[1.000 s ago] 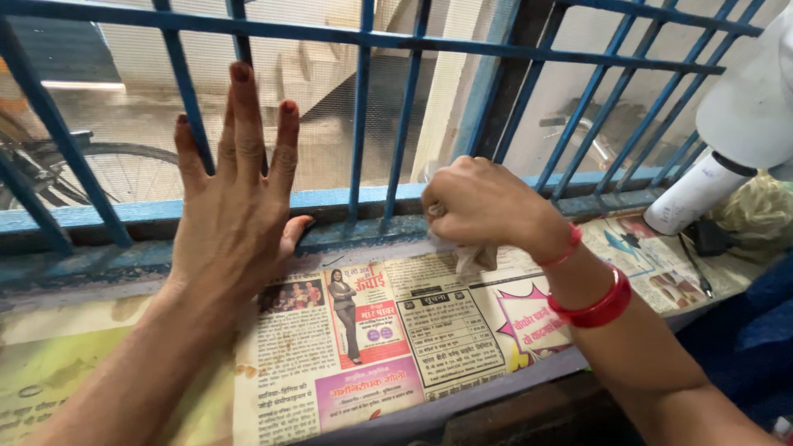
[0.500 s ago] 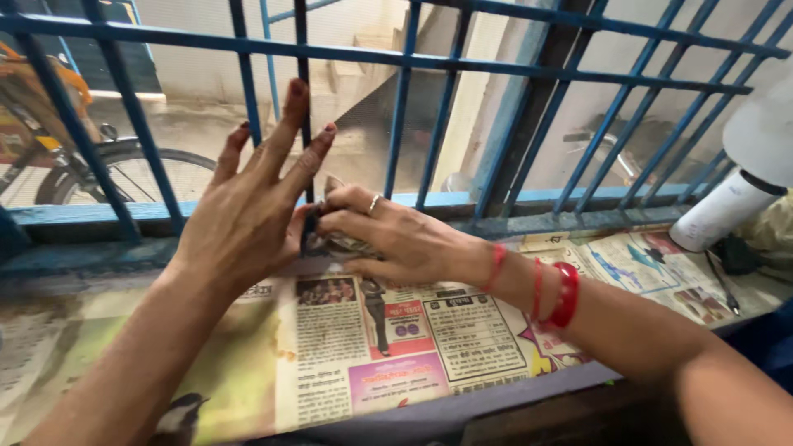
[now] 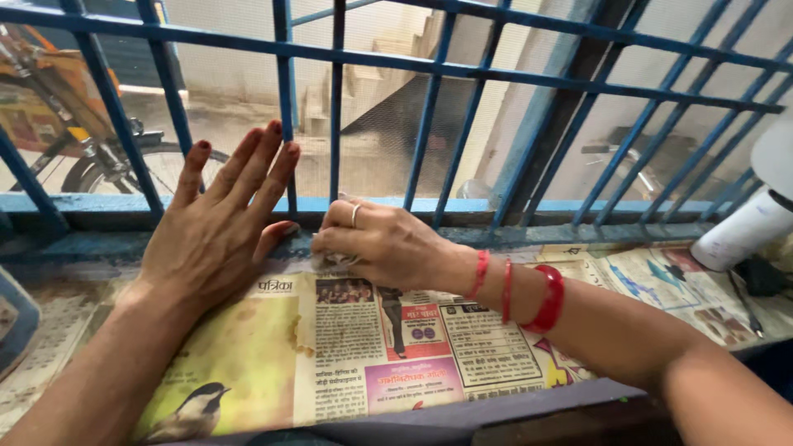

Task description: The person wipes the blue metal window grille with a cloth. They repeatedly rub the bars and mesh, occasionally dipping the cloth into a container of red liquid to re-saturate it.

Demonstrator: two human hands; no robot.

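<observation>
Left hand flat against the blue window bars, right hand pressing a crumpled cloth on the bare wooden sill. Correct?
Not quite. The sill is lined with newspaper, not bare wood, as the head view shows. The rest holds: left hand flat against the blue bars, right hand pressing the cloth.

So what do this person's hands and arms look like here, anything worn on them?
Both forearms are bare, no sleeves in view. The left hand has dark red polished nails and no jewellery. The right hand wears a thin ring, and its wrist carries red bangles plus thinner red bands.
</observation>
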